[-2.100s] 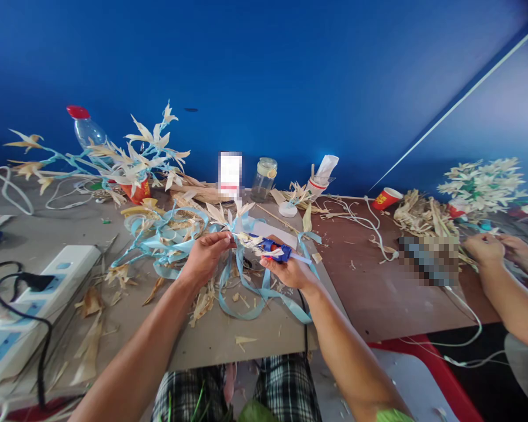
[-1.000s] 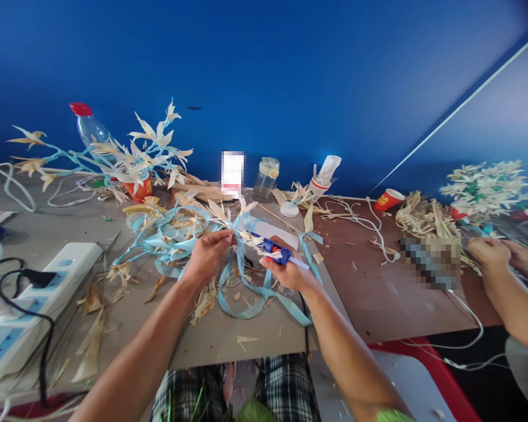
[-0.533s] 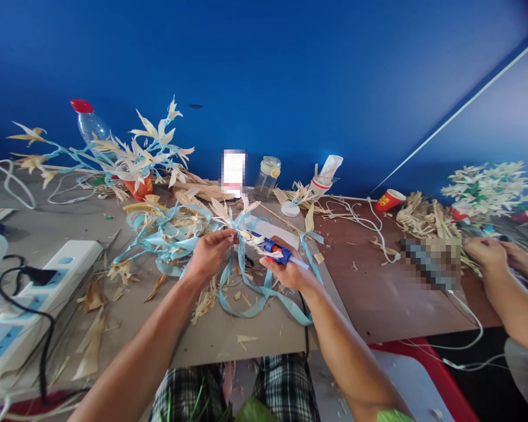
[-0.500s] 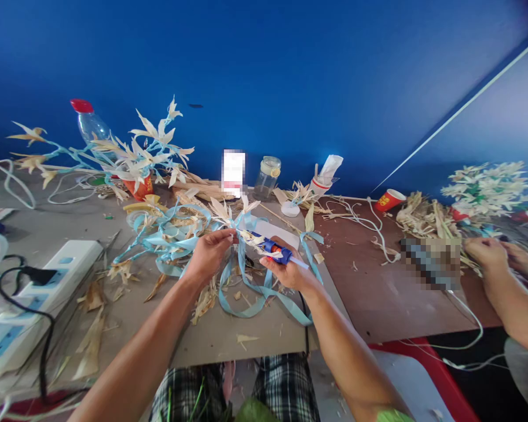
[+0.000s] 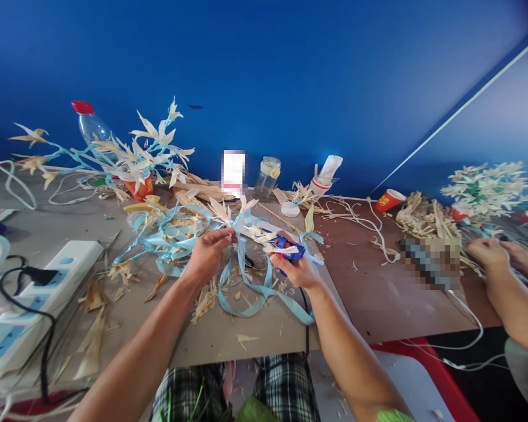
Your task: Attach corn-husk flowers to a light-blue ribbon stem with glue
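Observation:
Between the fingertips of my left hand (image 5: 213, 249) is the stem of a pale husk flower (image 5: 233, 212), wrapped in light blue ribbon. A loose length of that ribbon (image 5: 253, 305) trails in loops on the table. My right hand (image 5: 297, 269) is closed around a blue hot glue gun (image 5: 290, 249), with a pale glue stick (image 5: 314, 259) out of its back. Scraps of husk cling to the gun's front, and its nozzle faces the flower stem from a short way to the right. A tangle of ribbon-wrapped stems (image 5: 167, 234) lies left of my left hand.
A white power strip (image 5: 48, 299) with black plugs lies at left. Behind stand a red cup (image 5: 141, 189) holding husk flowers, a glass jar (image 5: 268, 176) and a tilted red paper cup (image 5: 389, 200). Another person's hands (image 5: 493, 255) are at far right.
My right hand has drawn the glue gun back to the right, away from the flower stem. My left hand keeps nearly the same place and still pinches the stem.

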{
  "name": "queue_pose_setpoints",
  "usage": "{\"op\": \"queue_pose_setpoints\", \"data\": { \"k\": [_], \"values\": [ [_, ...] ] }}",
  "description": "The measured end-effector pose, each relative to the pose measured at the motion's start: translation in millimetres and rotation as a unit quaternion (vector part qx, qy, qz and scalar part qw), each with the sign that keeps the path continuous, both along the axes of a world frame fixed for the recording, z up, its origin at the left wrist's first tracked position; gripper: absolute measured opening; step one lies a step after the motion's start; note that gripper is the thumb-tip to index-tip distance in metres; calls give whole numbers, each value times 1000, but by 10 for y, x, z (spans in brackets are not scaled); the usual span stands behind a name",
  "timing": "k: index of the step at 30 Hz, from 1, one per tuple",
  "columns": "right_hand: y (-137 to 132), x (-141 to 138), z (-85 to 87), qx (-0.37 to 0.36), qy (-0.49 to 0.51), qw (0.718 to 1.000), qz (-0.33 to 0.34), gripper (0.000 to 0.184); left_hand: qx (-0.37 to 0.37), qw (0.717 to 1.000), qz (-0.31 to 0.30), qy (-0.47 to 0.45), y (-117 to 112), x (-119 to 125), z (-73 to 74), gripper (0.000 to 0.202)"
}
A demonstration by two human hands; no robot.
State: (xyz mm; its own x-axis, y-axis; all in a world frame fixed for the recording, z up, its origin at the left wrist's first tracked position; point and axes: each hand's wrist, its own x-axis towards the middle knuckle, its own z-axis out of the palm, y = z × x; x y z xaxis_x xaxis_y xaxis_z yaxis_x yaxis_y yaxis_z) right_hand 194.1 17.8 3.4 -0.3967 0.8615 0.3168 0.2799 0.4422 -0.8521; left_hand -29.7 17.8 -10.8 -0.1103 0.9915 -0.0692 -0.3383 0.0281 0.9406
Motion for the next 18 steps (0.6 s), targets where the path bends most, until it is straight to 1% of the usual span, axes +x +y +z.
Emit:
{"op": "queue_pose_setpoints", "data": {
  "k": [1, 2, 4, 6, 7, 8, 11, 14, 16, 18],
  "values": [
    [15, 7, -7, -3, 3, 1000, -6, 32, -2, 1000, 1, -8, 4, 0, -1, 27],
    [36, 13, -12, 5, -2, 1000, -26, 32, -3, 1000, 2, -18, 6, 2, 0, 26],
    [95, 27, -17, 55, -34, 993, -102, 30, -6, 999, 4, -41, 6, 13, 11, 24],
    [166, 48, -26, 119, -83, 971, -189, 29, -12, 998, 3, -65, 1, 29, 29, 23],
    [201, 60, -36, 138, -111, 959, -219, 29, -17, 997, 0, -74, -4, 37, 38, 23],
    [233, 72, -51, 142, -144, 950, -237, 30, -21, 997, -2, -80, -8, 44, 45, 23],
    [299, 84, -112, 102, -246, 928, -260, 35, -23, 996, -3, -82, -18, 51, 56, 24],
    [328, 52, -166, 62, -336, 898, -279, 38, -12, 997, -4, -79, -22, 49, 56, 19],
    [338, 22, -187, 53, -378, 878, -290, 39, -9, 997, -6, -79, -24, 48, 60, 16],
    [343, 3, -196, 45, -405, 866, -290, 39, -9, 997, -5, -82, -30, 49, 67, 16]
  ]
}}
